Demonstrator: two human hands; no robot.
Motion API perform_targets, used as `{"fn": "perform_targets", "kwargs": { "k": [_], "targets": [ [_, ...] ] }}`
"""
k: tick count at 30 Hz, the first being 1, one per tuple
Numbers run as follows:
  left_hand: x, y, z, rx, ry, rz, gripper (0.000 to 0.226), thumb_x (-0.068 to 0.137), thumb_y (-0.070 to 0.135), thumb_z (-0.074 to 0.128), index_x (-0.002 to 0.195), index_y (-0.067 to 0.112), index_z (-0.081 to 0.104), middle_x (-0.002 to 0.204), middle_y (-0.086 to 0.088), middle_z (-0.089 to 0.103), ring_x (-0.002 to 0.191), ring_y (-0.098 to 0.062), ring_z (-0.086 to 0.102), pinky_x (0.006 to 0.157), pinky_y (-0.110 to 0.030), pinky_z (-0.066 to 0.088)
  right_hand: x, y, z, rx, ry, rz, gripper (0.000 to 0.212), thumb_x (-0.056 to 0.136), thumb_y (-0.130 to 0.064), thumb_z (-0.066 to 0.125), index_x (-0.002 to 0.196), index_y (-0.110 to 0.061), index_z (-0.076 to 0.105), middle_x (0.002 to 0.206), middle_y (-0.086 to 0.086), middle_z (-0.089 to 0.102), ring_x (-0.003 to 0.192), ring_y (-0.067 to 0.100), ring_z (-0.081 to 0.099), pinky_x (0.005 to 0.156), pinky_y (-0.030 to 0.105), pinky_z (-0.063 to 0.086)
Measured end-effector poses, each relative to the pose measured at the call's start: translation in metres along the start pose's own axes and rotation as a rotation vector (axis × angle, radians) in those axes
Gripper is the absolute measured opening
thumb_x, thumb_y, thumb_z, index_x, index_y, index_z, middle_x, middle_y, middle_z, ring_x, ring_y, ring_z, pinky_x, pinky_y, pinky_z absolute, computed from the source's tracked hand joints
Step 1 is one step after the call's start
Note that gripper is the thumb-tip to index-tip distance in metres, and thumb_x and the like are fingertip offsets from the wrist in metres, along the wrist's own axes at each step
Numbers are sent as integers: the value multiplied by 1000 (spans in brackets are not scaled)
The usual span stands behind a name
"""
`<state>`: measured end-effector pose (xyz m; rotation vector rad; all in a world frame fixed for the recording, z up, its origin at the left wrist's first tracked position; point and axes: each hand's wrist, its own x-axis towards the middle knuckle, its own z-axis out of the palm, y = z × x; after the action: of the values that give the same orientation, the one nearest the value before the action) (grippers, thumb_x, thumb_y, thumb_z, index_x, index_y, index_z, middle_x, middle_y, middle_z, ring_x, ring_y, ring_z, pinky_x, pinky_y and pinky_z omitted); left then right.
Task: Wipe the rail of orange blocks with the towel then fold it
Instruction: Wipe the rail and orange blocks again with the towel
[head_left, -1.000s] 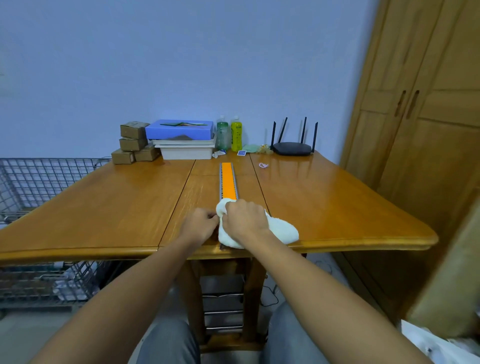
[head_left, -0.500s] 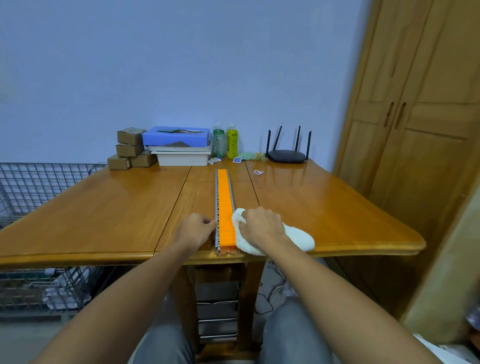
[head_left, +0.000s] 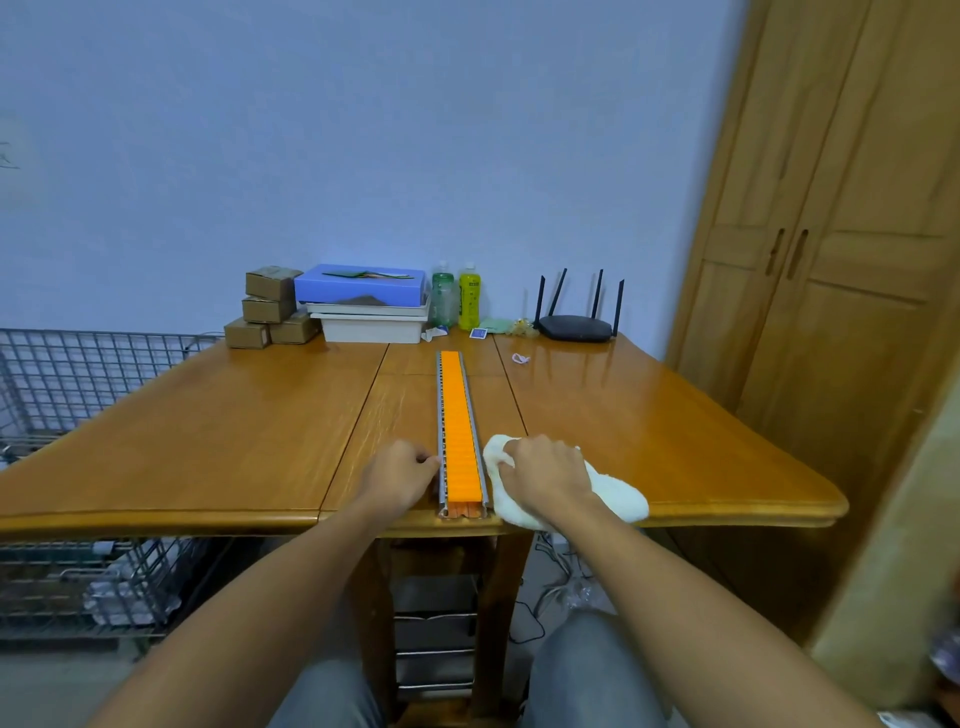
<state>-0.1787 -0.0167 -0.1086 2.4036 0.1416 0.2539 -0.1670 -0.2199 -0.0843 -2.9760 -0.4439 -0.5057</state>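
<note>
Your left hand (head_left: 400, 475) has stayed put on the worktop (head_left: 208, 441). Its fingers are curled, with their tips against the left wall of the rail of orange blocks (head_left: 460, 441) near its front end. Whether they pinch that wall or only brace it cannot be told. The rail lies straight down the middle of the worktop with its near end at the front edge, and its orange top is now bare from end to end.

That is the change: 1 second ago the towel (head_left: 615, 501) sat bunched over the rail's near end, and it has since come off to the right. It now lies crumpled on the worktop just beside the rail's right wall, with your right hand (head_left: 545, 473) on top, fingers clenched into the cloth.

From this, the wiping looks finished or nearly so, and the fold comes next. The towel is a wad, so you would have to spread it flat first.
</note>
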Motion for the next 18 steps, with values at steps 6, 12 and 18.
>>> {"fn": "perform_targets", "kwargs": {
  "k": [6, 12, 18],
  "targets": [
    [13, 0, -1, 15, 15, -17, 18, 103, 28, 55, 98, 19, 69, 91, -5, 70, 84, -18, 67, 70, -33, 54, 21, 5, -10, 6, 78, -3, 30, 100, -37, 46, 113, -21, 68, 97, 3, 68, 80, 26, 63, 61, 32, 39],
    [42, 1, -4, 50, 11, -13, 21, 104, 27, 53, 96, 18, 70, 88, -7, 70, 83, -22, 68, 69, -33, 54, 53, 15, -21, -6, 110, 19, 32, 101, -39, 45, 118, -23, 68, 101, 3, 68, 84, 24, 64, 64, 32, 40],
    [85, 11, -15, 111, 27, 46, 20, 103, 24, 54, 99, 16, 72, 86, -1, 69, 81, -15, 66, 73, -34, 57, 93, 19, -27, -15, 112, 42, 33, 101, -39, 45, 118, -24, 68, 101, 4, 69, 84, 24, 65, 65, 32, 44]
  ]
}}
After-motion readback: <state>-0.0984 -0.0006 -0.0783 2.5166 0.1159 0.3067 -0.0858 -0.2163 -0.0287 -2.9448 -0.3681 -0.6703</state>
